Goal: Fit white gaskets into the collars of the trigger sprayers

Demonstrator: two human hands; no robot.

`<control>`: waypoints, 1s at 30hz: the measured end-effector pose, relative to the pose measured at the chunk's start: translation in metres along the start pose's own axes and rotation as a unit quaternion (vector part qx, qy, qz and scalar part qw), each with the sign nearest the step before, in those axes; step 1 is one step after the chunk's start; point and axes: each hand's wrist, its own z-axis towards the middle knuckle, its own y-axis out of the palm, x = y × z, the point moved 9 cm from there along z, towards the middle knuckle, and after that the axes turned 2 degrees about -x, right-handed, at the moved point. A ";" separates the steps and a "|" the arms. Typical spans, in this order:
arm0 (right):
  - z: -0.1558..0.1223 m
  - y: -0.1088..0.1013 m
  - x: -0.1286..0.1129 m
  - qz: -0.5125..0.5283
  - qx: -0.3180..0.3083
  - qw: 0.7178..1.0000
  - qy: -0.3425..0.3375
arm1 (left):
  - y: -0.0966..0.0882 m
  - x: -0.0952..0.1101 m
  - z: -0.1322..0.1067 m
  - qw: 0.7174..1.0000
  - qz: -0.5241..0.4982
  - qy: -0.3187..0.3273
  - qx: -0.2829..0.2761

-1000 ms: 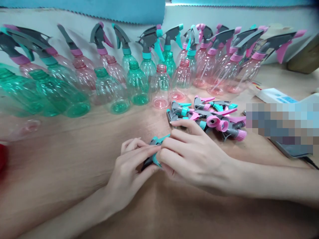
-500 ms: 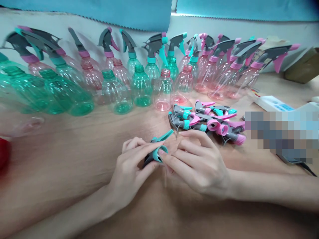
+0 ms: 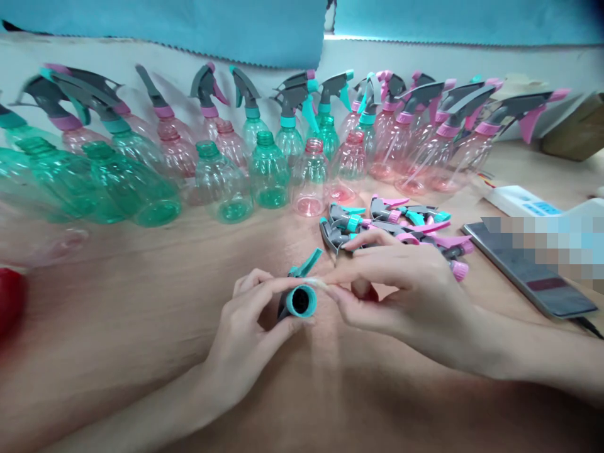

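My left hand [image 3: 245, 321] grips a grey trigger spray head [image 3: 302, 302] with a teal collar. The open end of its collar faces me and shows a dark inside, while its teal trigger points up and right. Just right of the collar, the thumb and forefinger of my right hand [image 3: 401, 292] are pinched near my left forefinger's tip. A small pale, blurred thing shows between the fingertips; I cannot make out what it is. Behind my right hand lies a heap of loose spray heads [image 3: 353, 221] in grey with teal or pink parts, partly hidden by it.
Several green bottles [image 3: 268, 173] and pink bottles [image 3: 310, 182] stand in rows along the wall, many fitted with spray heads. A phone [image 3: 528, 270] and a white power strip [image 3: 523, 200] lie to the right. Something red [image 3: 10, 302] shows at the left edge.
My right fingers have drawn back from inside the teal collar to its upper right. The collar now faces me more squarely. The view has tilted slightly.
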 end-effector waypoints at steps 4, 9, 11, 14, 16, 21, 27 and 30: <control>-0.006 0.032 0.028 0.201 -0.152 0.954 0.161 | 0.002 -0.011 0.000 0.996 -0.072 -0.054 -0.009; -0.015 0.058 0.040 0.296 -0.241 0.896 0.229 | 0.004 -0.009 0.001 0.993 -0.105 -0.043 -0.010; -0.015 0.061 0.040 0.292 -0.248 0.897 0.220 | 0.005 -0.008 0.000 0.992 -0.116 -0.039 -0.013; -0.015 0.062 0.043 0.278 -0.231 0.906 0.220 | 0.007 -0.008 -0.001 0.992 -0.116 -0.039 -0.022; -0.013 0.058 0.044 0.245 -0.191 0.929 0.202 | 0.007 -0.008 -0.002 0.993 -0.110 -0.036 -0.027; -0.006 0.047 0.027 0.152 -0.128 0.978 0.065 | 0.007 -0.004 -0.002 0.995 -0.094 -0.016 -0.032; -0.005 0.045 0.017 0.084 -0.164 0.983 0.025 | 0.006 -0.002 -0.001 0.996 -0.088 -0.009 -0.034; -0.006 0.045 0.014 0.065 -0.187 0.980 0.019 | 0.006 -0.003 -0.002 0.996 -0.086 -0.012 -0.032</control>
